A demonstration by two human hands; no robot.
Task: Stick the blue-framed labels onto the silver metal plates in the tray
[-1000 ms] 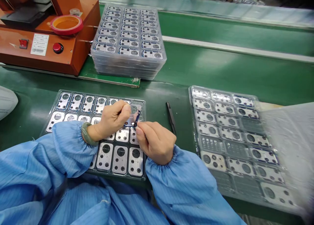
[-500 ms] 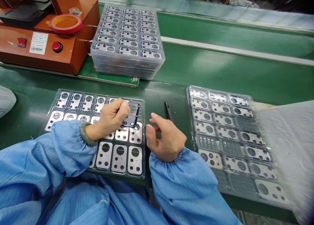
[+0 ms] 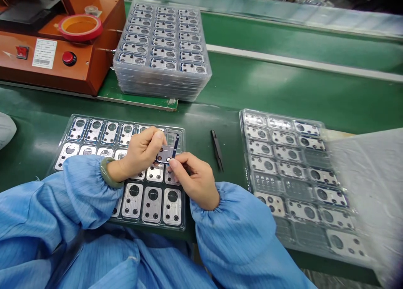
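My left hand point(image 3: 144, 152) grips a thin silver plate point(image 3: 166, 149) with round holes and a dark blue edge, raised over a clear plastic tray point(image 3: 184, 188). Thumb and forefinger of my right hand point(image 3: 197, 177) are pinched together at the plate's lower right corner. Similar silver plates point(image 3: 153, 203) lie in the tray's pockets beneath, some hidden by my hands and sleeves. Black tweezers point(image 3: 216, 150) rest on the green table, right of the tray.
To the right, another clear tray point(image 3: 247, 154) holds more plates, partly covered by a translucent plastic sheet point(image 3: 371, 188). A tall stack of filled trays point(image 3: 162, 81) stands at the back. Back left is an orange machine point(image 3: 75, 72) with a roll of tape point(image 3: 81, 37) on top.
My right hand has moved left from beside the tray, and its parted fingers have closed on the plate's corner. My left hand still holds the plate in nearly the same spot.
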